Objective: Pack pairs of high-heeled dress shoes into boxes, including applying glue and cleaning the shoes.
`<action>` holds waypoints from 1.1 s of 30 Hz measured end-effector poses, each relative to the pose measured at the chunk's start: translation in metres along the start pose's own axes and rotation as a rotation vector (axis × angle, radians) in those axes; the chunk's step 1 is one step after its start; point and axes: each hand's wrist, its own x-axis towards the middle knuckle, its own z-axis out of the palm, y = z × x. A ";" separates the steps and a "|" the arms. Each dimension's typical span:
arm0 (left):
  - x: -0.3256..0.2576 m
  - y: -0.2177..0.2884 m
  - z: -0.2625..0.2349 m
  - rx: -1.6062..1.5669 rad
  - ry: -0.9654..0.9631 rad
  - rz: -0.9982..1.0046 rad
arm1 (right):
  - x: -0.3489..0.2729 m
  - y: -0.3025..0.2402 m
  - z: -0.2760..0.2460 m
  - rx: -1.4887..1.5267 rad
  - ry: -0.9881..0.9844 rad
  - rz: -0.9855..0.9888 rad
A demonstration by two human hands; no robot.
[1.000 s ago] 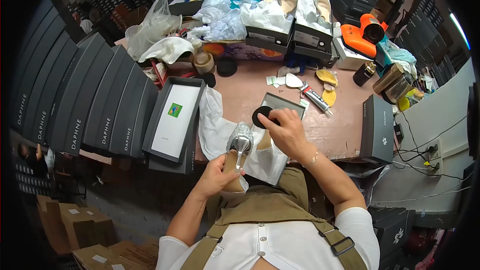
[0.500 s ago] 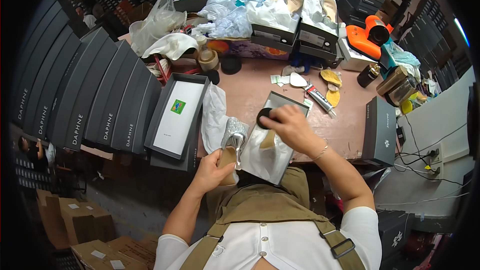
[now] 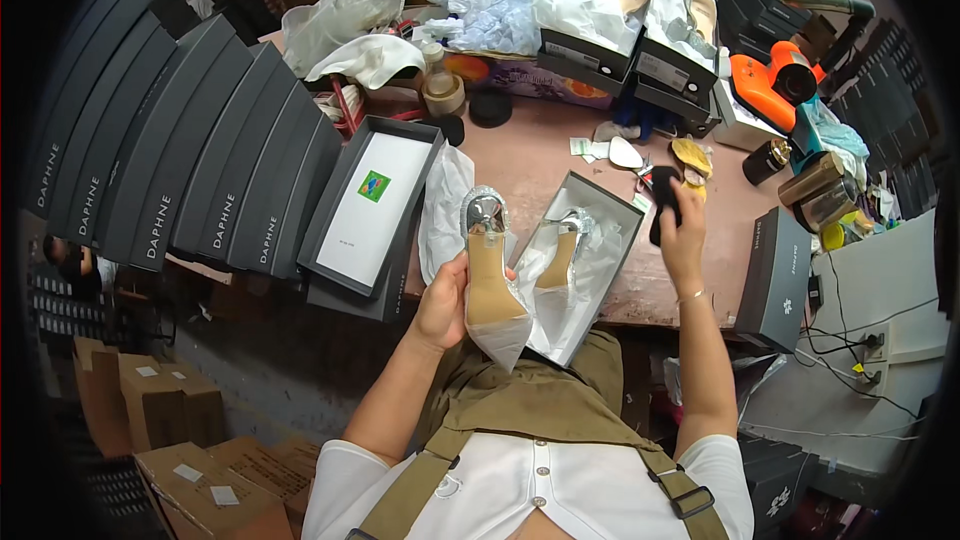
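Note:
My left hand (image 3: 440, 305) grips a high-heeled shoe (image 3: 490, 285), its tan sole turned up, its silver heel end pointing away from me and white wrap over its toe. Just right of it lies an open dark shoe box (image 3: 612, 208), tilted on the table's near edge. Inside, a second sparkly shoe (image 3: 558, 262) rests sole up on white tissue. Off the box's right side, my right hand (image 3: 683, 240) holds a black oblong pad (image 3: 661, 204) above the table; its exact kind is unclear. The pad and hand mostly hide a glue tube behind them.
Grey shoe boxes (image 3: 200, 155) stand in a row at left, beside an open box lid (image 3: 365, 210). Boxes with shoes (image 3: 590, 30) stand at the back. An orange tool (image 3: 760, 90), a dark bottle (image 3: 766, 161) and an upright box (image 3: 775, 280) are at right.
My right hand has moved right, away from the shoe box, carrying the black pad. My left hand has turned the shoe so its sole faces up, and brought it right, closer to the box.

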 end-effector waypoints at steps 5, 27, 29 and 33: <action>-0.001 -0.004 0.009 0.000 -0.025 -0.004 | 0.059 0.055 0.037 0.035 0.095 0.066; -0.007 0.003 0.000 -0.104 0.018 0.225 | -0.034 -0.154 -0.008 0.651 -0.971 -0.222; -0.005 0.006 -0.005 -0.085 0.024 0.213 | -0.007 -0.118 -0.005 0.398 -0.621 -0.116; 0.003 0.010 0.009 -0.041 -0.067 0.151 | 0.054 -0.023 0.020 -0.059 -0.276 -0.081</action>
